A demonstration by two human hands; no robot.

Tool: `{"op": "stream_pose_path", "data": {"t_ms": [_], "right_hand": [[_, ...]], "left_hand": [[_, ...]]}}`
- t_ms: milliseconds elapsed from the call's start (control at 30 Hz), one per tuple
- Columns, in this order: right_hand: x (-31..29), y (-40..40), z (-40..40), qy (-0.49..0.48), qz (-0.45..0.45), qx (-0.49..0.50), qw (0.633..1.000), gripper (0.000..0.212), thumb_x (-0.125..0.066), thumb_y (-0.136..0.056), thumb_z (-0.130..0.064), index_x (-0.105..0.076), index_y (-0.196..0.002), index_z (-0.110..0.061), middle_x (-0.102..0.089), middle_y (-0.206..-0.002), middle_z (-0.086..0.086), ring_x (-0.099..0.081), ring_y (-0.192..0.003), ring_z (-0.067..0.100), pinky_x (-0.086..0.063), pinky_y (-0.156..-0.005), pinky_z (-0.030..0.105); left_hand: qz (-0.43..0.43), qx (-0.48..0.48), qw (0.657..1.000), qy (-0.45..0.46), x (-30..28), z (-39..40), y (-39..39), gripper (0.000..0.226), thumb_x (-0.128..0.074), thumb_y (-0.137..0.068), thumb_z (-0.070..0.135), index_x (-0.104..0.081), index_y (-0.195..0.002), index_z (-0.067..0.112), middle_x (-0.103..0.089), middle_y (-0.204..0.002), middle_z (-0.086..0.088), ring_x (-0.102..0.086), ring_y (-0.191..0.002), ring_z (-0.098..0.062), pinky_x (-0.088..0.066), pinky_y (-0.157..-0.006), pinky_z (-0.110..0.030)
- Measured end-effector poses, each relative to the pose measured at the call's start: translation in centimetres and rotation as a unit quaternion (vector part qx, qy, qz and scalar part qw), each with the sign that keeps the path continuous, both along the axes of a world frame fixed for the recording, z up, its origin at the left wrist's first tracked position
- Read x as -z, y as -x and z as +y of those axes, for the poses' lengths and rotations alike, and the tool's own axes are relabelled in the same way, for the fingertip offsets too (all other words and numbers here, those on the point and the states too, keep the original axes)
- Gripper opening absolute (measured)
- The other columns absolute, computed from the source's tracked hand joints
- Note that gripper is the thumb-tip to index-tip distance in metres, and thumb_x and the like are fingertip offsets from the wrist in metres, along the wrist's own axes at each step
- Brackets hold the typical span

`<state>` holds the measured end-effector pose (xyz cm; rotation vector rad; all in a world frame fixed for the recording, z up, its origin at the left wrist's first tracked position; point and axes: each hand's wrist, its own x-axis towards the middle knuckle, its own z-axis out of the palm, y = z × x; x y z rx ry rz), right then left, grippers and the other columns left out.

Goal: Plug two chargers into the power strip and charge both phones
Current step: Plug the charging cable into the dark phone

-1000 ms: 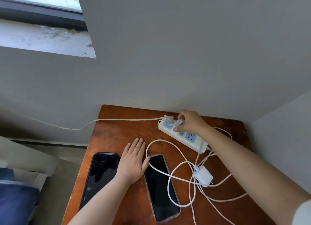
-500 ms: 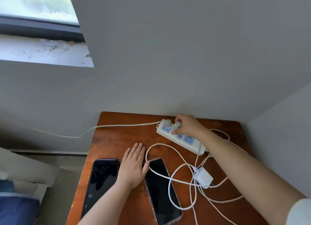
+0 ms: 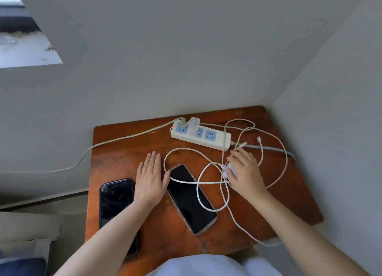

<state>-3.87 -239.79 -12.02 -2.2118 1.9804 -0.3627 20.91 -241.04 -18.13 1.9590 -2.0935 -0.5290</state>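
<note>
A white power strip (image 3: 215, 141) with blue sockets lies at the back of the wooden table (image 3: 128, 151). One white charger (image 3: 193, 126) stands plugged into it. My right hand (image 3: 246, 172) lies over the second white charger (image 3: 229, 170) in the middle of the tangled white cables (image 3: 198, 182); only its corner shows. My left hand (image 3: 149, 177) rests flat on the table, fingers together, between two black phones. The left phone (image 3: 115, 201) is partly under my forearm. The right phone (image 3: 190, 197), in a clear case, has a cable loop across it. A loose cable plug (image 3: 258, 138) lies at the right.
Grey walls close in behind and to the right of the table. The strip's own cord (image 3: 115, 141) runs off the left edge. A grey cable (image 3: 275, 149) leaves at the right. A window sill (image 3: 26, 52) is at upper left, bedding at lower left.
My right hand has left the charger plugged in the strip and come back toward me onto the second charger. The camera has swung right and down. My left hand has stayed put.
</note>
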Motion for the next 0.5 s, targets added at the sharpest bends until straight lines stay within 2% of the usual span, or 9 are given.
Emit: {"op": "stream_pose_path", "data": {"t_ms": [133, 200, 233, 267, 333, 367, 400, 467, 500], "right_hand": [[-0.2, 3.1, 3.0, -0.017, -0.025, 0.121, 0.992, 0.025, -0.071, -0.073, 0.001, -0.067, -0.097, 0.005, -0.067, -0.108, 0.024, -0.056, -0.111, 0.042, -0.042, -0.095, 0.056], [-0.3, 4.0, 3.6, -0.033, -0.039, 0.167, 0.985, 0.025, -0.065, -0.080, -0.003, -0.064, -0.104, 0.005, -0.064, -0.115, 0.024, -0.053, -0.115, 0.039, -0.043, -0.097, 0.049], [-0.3, 4.3, 3.8, -0.043, -0.049, 0.189, 0.980, 0.027, -0.062, -0.083, -0.006, -0.062, -0.108, 0.004, -0.062, -0.118, 0.023, -0.052, -0.116, 0.036, -0.044, -0.097, 0.045], [-0.4, 4.4, 3.7, -0.050, -0.061, 0.211, 0.974, 0.028, -0.059, -0.086, -0.009, -0.060, -0.112, 0.002, -0.060, -0.122, 0.021, -0.051, -0.116, 0.033, -0.045, -0.097, 0.042], [-0.3, 4.5, 3.5, -0.060, -0.077, 0.233, 0.968, 0.031, -0.055, -0.089, -0.014, -0.056, -0.118, -0.002, -0.057, -0.126, 0.017, -0.050, -0.118, 0.030, -0.045, -0.097, 0.038], [-0.2, 4.5, 3.3, -0.075, -0.075, 0.231, 0.967, 0.033, -0.053, -0.090, -0.016, -0.053, -0.121, -0.003, -0.055, -0.128, 0.016, -0.049, -0.120, 0.029, -0.043, -0.098, 0.037], [0.0, 4.4, 3.2, -0.100, -0.071, 0.223, 0.967, 0.036, -0.052, -0.091, -0.018, -0.050, -0.124, -0.005, -0.054, -0.131, 0.015, -0.048, -0.121, 0.028, -0.042, -0.100, 0.036], [0.4, 3.9, 3.5, -0.168, -0.074, 0.196, 0.963, 0.042, -0.051, -0.091, -0.022, -0.042, -0.131, -0.011, -0.052, -0.133, 0.011, -0.048, -0.122, 0.025, -0.041, -0.102, 0.037], [0.7, 3.6, 3.9, -0.195, -0.072, 0.180, 0.961, 0.045, -0.051, -0.091, -0.025, -0.039, -0.133, -0.013, -0.053, -0.132, 0.009, -0.050, -0.121, 0.024, -0.042, -0.102, 0.037]], "left_hand": [[0.032, 0.052, 0.998, 0.029, -0.6, 0.4, 0.9, 0.059, -0.039, -0.093, 0.036, -0.013, -0.141, 0.013, -0.012, -0.154, -0.007, 0.008, -0.136, -0.012, 0.006, -0.112, -0.034], [0.045, 0.098, 0.992, 0.059, -1.0, 0.8, 1.7, 0.057, -0.045, -0.092, 0.032, -0.022, -0.139, 0.010, -0.019, -0.151, -0.010, 0.005, -0.135, -0.016, 0.003, -0.112, -0.038], [0.048, 0.121, 0.990, 0.060, -1.1, 1.0, 2.0, 0.055, -0.042, -0.093, 0.035, -0.025, -0.138, 0.009, -0.021, -0.150, -0.010, 0.004, -0.135, -0.018, 0.002, -0.112, -0.039], [0.036, 0.143, 0.988, 0.049, -1.1, 1.2, 2.3, 0.057, -0.028, -0.094, 0.045, -0.024, -0.139, 0.010, -0.017, -0.150, -0.007, 0.005, -0.135, -0.018, 0.004, -0.112, -0.039], [-0.018, 0.177, 0.984, 0.018, -0.9, 1.6, 2.5, 0.084, 0.013, -0.078, 0.064, -0.015, -0.141, 0.016, -0.001, -0.148, 0.003, 0.014, -0.133, -0.015, 0.011, -0.111, -0.037], [-0.043, 0.180, 0.983, 0.005, -0.5, 1.7, 2.4, 0.087, 0.020, -0.074, 0.064, -0.011, -0.142, 0.019, 0.002, -0.148, 0.005, 0.017, -0.132, -0.013, 0.013, -0.110, -0.035], [-0.052, 0.171, 0.984, 0.001, -0.2, 1.7, 2.4, 0.078, 0.014, -0.079, 0.061, -0.009, -0.142, 0.020, 0.001, -0.151, 0.004, 0.019, -0.131, -0.012, 0.015, -0.109, -0.035], [-0.046, 0.153, 0.987, -0.010, 0.0, 1.7, 2.5, 0.058, -0.013, -0.093, 0.049, -0.009, -0.142, 0.020, -0.004, -0.155, -0.001, 0.018, -0.134, -0.013, 0.015, -0.109, -0.034], [-0.046, 0.152, 0.987, -0.013, -0.1, 1.7, 2.5, 0.055, -0.021, -0.095, 0.044, -0.008, -0.142, 0.020, -0.005, -0.155, -0.001, 0.015, -0.136, -0.013, 0.015, -0.109, -0.034]]}}
